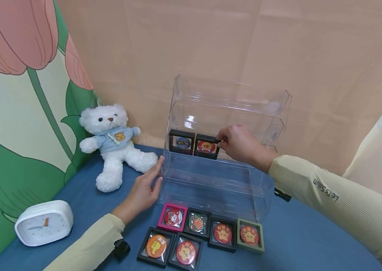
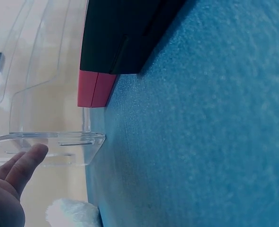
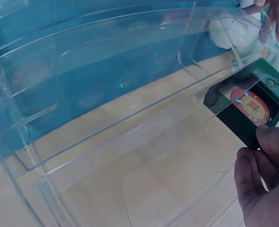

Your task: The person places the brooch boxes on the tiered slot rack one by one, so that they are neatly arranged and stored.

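A clear tiered display rack (image 1: 211, 169) stands on the blue surface. Two black square frames are side by side on one of its tiers: the left frame (image 1: 181, 142) has a blue round badge, the right frame (image 1: 206, 146) a red badge. My right hand (image 1: 241, 143) pinches the right frame's outer edge between thumb and fingers; the right wrist view shows this black frame (image 3: 238, 106) tilted beside the other. With fingers straight, my left hand (image 1: 143, 192) touches the rack's left side; the left wrist view shows its fingers (image 2: 28, 165) against the clear panel (image 2: 58, 139).
Several framed badges lie before the rack, among them a pink frame (image 1: 172, 217), an olive frame (image 1: 250, 235) and a black frame (image 1: 156, 247). A white teddy bear (image 1: 116, 146) sits left of the rack. A white clock (image 1: 44, 223) stands at the far left.
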The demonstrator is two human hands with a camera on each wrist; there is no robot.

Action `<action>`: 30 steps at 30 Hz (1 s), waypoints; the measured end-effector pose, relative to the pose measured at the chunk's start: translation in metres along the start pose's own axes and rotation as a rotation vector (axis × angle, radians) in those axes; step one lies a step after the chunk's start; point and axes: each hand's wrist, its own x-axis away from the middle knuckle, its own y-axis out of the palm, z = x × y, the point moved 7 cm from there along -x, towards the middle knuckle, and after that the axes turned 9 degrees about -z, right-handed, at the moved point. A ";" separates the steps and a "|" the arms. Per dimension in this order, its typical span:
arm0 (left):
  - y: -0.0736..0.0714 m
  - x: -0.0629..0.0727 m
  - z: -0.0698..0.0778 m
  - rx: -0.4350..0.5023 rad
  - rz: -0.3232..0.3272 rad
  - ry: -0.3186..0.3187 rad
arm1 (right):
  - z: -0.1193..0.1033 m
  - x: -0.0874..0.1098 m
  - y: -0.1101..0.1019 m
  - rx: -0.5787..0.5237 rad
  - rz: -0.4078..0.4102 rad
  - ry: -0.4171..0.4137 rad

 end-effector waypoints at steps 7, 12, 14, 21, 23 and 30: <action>0.001 0.000 0.000 0.004 -0.002 -0.003 | -0.001 -0.001 0.001 -0.001 0.009 0.003; 0.000 0.001 0.001 0.006 -0.002 -0.005 | 0.000 -0.002 0.001 -0.009 0.006 0.019; 0.000 0.001 0.001 0.009 -0.002 -0.004 | -0.001 -0.002 0.002 -0.014 0.009 0.022; 0.001 0.001 0.001 0.023 -0.011 -0.009 | 0.001 0.000 0.005 -0.040 -0.010 0.038; 0.001 0.001 0.001 0.020 -0.007 -0.007 | 0.001 0.001 0.006 -0.036 -0.007 0.033; -0.001 0.001 0.002 0.019 0.000 -0.005 | 0.001 0.004 0.008 -0.017 0.044 0.011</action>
